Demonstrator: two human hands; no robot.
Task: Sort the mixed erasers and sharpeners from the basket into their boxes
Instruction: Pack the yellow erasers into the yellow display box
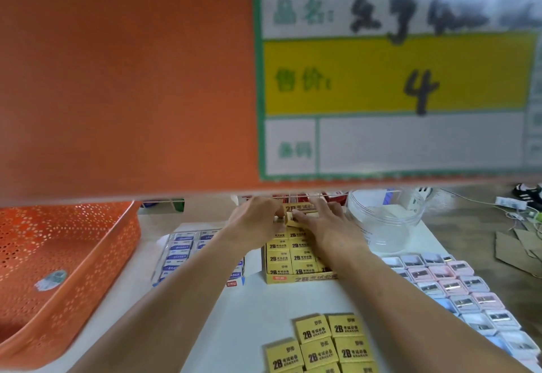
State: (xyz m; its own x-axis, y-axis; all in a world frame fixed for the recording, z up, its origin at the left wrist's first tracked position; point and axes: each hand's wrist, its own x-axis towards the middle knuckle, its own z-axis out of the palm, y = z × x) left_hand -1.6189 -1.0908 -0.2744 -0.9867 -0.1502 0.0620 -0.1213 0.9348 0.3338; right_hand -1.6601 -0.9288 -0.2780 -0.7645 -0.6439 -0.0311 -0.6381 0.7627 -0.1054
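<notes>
Both my hands meet over the far end of the yellow 2B eraser box in the middle of the white table. My left hand and my right hand together pinch a yellow eraser above the box's back row. The box holds several yellow 2B erasers in rows. To its left lies a blue-and-white eraser box, partly hidden by my left forearm. Several loose yellow erasers lie near the front edge. Pink and blue sharpeners sit in rows at the right. The orange basket stands at the left.
A blurred orange shelf edge with a price tag hangs close overhead and fills the upper view. A clear plastic tub stands at the back right of the table. Cardboard scraps and cables lie on the floor to the right.
</notes>
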